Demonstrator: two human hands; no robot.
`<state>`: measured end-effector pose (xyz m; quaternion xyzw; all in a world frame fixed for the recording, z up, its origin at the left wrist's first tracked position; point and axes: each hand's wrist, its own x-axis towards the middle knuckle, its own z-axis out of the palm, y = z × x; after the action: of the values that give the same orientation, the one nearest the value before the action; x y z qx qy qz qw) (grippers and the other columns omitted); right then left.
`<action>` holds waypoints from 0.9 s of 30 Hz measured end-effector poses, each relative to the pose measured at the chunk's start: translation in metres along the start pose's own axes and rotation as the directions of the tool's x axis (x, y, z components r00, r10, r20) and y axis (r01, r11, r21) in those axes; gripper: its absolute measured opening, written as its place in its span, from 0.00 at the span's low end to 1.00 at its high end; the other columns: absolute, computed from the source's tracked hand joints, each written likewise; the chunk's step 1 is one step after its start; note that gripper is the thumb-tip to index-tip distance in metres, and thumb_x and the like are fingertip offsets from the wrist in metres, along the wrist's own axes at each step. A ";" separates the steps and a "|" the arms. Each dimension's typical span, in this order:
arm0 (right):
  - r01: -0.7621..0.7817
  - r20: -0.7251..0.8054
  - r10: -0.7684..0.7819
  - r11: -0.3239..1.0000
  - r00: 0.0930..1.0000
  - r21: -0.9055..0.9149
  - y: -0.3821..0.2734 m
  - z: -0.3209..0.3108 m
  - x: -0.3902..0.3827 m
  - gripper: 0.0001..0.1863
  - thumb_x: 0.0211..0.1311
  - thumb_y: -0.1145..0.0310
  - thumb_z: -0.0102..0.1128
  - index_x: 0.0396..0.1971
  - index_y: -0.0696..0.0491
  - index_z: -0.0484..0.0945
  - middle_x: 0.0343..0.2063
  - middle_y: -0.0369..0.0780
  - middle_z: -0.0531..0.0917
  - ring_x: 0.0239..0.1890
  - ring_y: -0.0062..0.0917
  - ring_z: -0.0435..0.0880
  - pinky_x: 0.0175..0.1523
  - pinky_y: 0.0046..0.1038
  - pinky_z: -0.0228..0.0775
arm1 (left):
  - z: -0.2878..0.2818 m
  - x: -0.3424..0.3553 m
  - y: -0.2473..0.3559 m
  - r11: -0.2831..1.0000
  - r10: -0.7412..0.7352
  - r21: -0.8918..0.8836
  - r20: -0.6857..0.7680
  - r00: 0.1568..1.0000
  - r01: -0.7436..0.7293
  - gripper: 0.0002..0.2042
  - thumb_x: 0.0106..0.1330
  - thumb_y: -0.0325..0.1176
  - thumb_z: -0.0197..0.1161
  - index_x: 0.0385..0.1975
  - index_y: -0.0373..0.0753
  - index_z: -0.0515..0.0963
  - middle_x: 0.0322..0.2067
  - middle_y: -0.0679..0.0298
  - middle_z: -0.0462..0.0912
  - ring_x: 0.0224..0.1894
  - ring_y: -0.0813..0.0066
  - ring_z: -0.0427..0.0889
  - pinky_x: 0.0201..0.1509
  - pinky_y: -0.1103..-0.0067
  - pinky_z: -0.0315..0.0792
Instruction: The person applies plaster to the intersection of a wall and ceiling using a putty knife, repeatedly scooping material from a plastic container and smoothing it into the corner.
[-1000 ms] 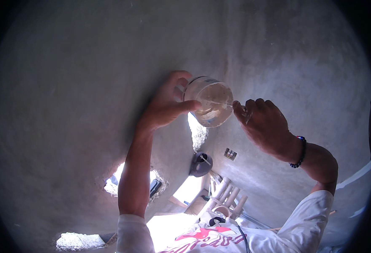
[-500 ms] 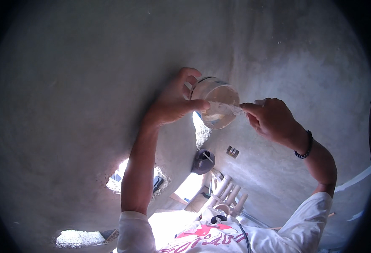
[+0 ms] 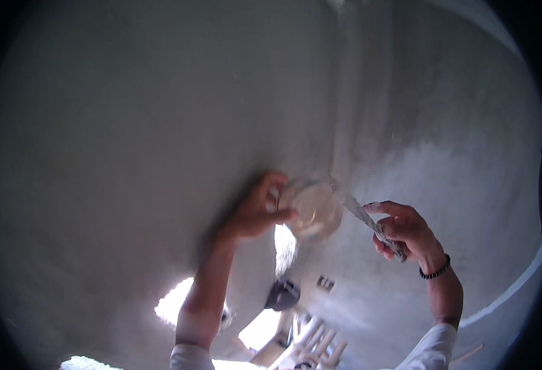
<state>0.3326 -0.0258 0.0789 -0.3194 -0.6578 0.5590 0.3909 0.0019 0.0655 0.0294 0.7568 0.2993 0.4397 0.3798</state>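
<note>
My left hand (image 3: 252, 213) is closed around the side of a round, translucent plastic tub (image 3: 313, 214), thumb at its rim. The tub is tilted so its round face shows; motion blur hides what is inside. To the right of it, my right hand (image 3: 406, 231) grips the handle of a putty knife (image 3: 360, 213) smeared with pale plaster. Its blade slants up and left, and the tip lies close to the corner between two grey walls; whether it touches cannot be told. A dark beaded bracelet (image 3: 436, 267) circles my right wrist.
Smooth grey plastered wall (image 3: 129, 135) fills most of the view. Below are a ragged bright hole (image 3: 175, 302), a dark rounded vessel (image 3: 283, 295), a small wall box (image 3: 326, 283) and several pale poles (image 3: 320, 339).
Both hands and the tub sit lower in the view. My right hand has moved away from the tub's rim, and the putty knife's blade now shows, pointing up toward the wall corner.
</note>
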 end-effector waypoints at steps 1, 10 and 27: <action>0.026 -0.018 -0.027 0.999 0.999 -0.029 -0.024 0.011 0.003 0.22 0.54 0.75 0.63 0.51 0.58 0.73 0.23 0.42 0.80 0.20 0.21 0.79 0.22 0.23 0.72 | 0.001 -0.003 0.002 0.999 -0.044 0.005 -0.019 0.999 0.044 0.34 0.52 0.30 0.73 0.58 0.37 0.62 0.47 0.60 0.70 0.43 0.72 0.77 0.45 0.74 0.76; 0.313 -0.009 -0.598 0.432 0.802 -0.846 -0.176 0.024 0.075 0.13 0.63 0.71 0.58 0.46 0.59 0.76 0.22 0.31 0.75 0.22 0.10 0.73 0.24 0.18 0.70 | 0.007 -0.010 0.006 0.997 0.066 -0.021 -0.053 0.996 -0.067 0.37 0.51 0.41 0.75 0.57 0.33 0.63 0.47 0.53 0.72 0.41 0.68 0.75 0.48 0.73 0.72; -0.289 0.511 -0.656 -0.728 0.556 -0.621 -0.325 0.042 0.162 0.09 0.64 0.67 0.57 0.42 0.52 0.77 0.32 0.45 0.83 0.36 0.43 0.82 0.40 0.41 0.73 | 0.009 -0.012 -0.005 0.980 0.193 -0.040 -0.080 0.978 -0.197 0.34 0.52 0.37 0.74 0.57 0.36 0.63 0.51 0.51 0.71 0.52 0.61 0.74 0.58 0.69 0.69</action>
<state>0.2224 0.0376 0.4214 -0.3142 -0.6457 -0.6606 0.2192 0.0041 0.0563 0.0173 0.7561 0.2271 0.5101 0.3413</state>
